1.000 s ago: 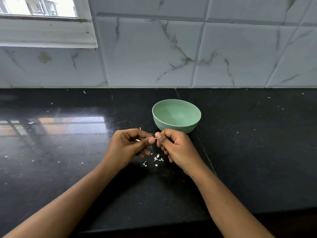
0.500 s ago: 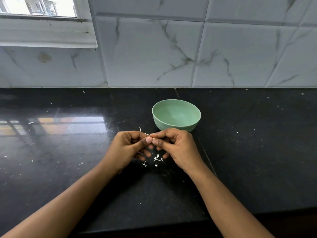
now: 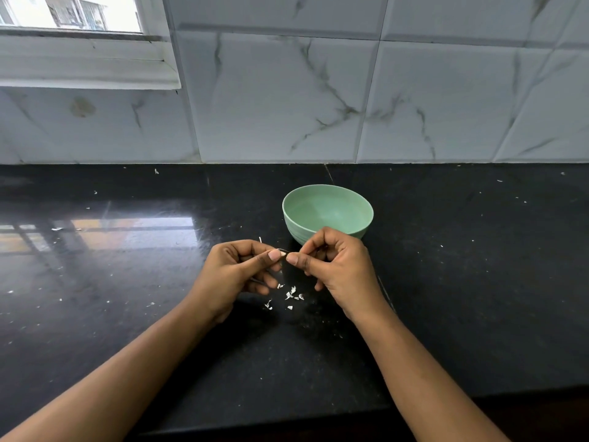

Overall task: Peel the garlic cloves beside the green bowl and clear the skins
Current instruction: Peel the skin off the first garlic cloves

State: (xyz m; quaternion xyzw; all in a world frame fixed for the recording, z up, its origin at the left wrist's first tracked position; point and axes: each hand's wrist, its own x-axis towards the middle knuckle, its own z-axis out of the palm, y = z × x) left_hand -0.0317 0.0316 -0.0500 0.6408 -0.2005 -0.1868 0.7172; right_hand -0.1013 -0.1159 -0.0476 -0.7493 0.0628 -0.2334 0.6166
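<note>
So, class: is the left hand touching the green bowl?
Apart. The head view shows a strip of dark counter between the left hand and the green bowl.

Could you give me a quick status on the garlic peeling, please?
Left hand, right hand pinching garlic clove. Skin flakes on counter. Green bowl behind.

Home kitchen: black stone counter (image 3: 478,282), marble-tile backsplash (image 3: 287,100), window (image 3: 73,11).
</note>
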